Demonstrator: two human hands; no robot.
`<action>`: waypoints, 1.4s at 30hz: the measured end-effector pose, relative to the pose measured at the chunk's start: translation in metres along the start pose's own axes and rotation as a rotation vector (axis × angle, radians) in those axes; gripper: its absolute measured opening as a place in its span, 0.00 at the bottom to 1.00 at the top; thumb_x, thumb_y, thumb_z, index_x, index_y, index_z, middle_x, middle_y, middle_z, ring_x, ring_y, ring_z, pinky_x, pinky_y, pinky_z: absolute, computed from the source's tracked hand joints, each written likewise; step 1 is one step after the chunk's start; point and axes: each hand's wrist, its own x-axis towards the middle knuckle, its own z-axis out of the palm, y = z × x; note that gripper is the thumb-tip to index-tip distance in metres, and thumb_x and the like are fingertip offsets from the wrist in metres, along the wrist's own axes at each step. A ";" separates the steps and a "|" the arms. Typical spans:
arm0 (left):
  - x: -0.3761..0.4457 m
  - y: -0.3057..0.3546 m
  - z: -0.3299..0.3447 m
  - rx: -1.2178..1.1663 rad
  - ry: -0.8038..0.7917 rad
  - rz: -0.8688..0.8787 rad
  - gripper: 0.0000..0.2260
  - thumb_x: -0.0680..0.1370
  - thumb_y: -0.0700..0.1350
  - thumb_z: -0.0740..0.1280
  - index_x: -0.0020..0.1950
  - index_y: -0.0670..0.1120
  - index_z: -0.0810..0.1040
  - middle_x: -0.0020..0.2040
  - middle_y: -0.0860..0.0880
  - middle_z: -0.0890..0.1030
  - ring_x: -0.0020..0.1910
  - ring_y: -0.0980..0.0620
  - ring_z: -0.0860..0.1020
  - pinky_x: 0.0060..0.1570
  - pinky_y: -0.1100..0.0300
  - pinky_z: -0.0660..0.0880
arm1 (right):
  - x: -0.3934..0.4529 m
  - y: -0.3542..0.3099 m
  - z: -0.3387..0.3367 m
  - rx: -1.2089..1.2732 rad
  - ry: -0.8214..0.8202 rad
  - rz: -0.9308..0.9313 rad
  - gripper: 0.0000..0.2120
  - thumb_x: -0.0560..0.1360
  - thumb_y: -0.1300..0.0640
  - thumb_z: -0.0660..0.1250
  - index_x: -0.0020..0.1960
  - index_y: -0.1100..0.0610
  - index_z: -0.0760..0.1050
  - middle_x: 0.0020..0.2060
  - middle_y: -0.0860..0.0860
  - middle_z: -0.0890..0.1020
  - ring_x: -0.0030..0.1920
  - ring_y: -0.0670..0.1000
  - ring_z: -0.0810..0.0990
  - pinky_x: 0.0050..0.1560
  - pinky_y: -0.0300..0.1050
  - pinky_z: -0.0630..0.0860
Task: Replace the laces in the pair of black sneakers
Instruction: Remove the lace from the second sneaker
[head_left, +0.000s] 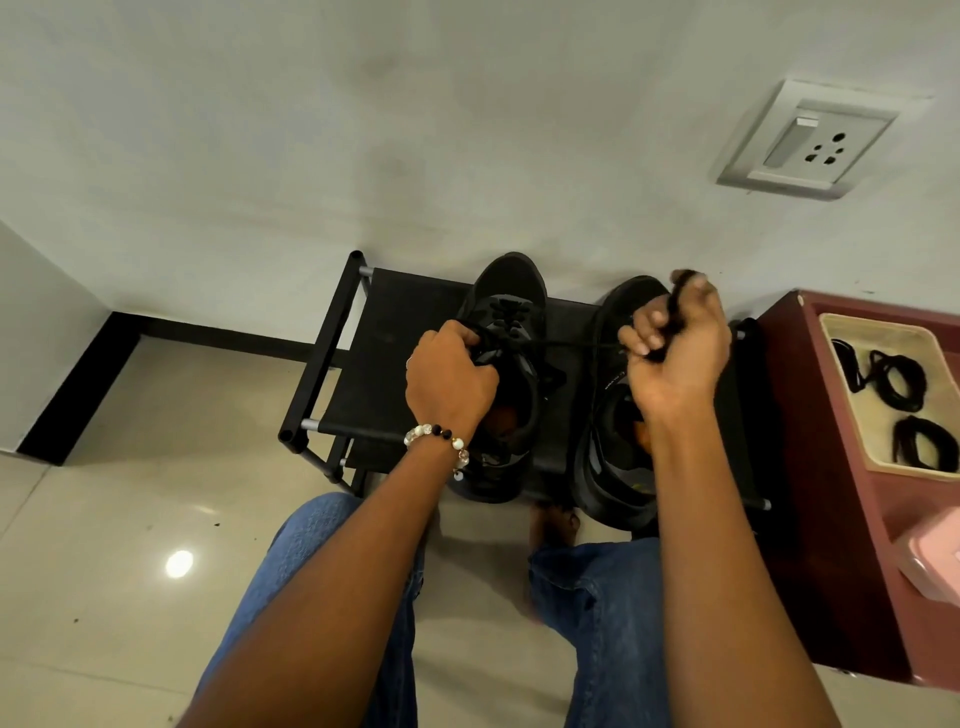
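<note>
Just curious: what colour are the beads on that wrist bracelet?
Mostly white and clear, with a few black ones, on the bracelet at the left wrist; seen in the head view.

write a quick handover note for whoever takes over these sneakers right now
Left hand: grips the left sneaker at its opening, steadying it on the black rack.
Right hand: fist closed round a black lace, drawn taut from the left sneaker's eyelets across to the hand.
Right sneaker stands beside it on the rack; its lacing is hidden by the right arm.
Coiled black laces lie in the tray on the red cabinet at right.
Done: lace partly pulled; whether it is going out or in, I cannot tell.
Left: finish this sneaker, then check and do the other.
</note>
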 end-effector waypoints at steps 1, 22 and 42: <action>0.000 -0.001 0.000 0.000 -0.001 0.000 0.14 0.71 0.43 0.73 0.56 0.51 0.78 0.51 0.50 0.79 0.49 0.51 0.78 0.40 0.62 0.73 | -0.002 0.001 0.004 -0.321 -0.047 -0.089 0.07 0.81 0.55 0.61 0.49 0.55 0.76 0.33 0.50 0.76 0.30 0.47 0.73 0.29 0.40 0.70; 0.000 0.000 0.000 -0.011 0.001 -0.013 0.14 0.71 0.43 0.73 0.55 0.51 0.78 0.50 0.50 0.79 0.47 0.52 0.78 0.35 0.64 0.73 | -0.009 0.026 0.016 -1.438 -0.052 -0.315 0.05 0.77 0.60 0.68 0.47 0.54 0.82 0.48 0.49 0.83 0.54 0.53 0.79 0.60 0.54 0.69; 0.010 0.001 -0.028 -0.264 -0.266 0.113 0.13 0.71 0.47 0.76 0.55 0.51 0.82 0.45 0.54 0.80 0.43 0.57 0.78 0.47 0.61 0.78 | -0.012 0.024 0.024 -0.807 0.096 -0.104 0.05 0.79 0.57 0.66 0.50 0.57 0.79 0.39 0.50 0.82 0.40 0.46 0.81 0.49 0.45 0.79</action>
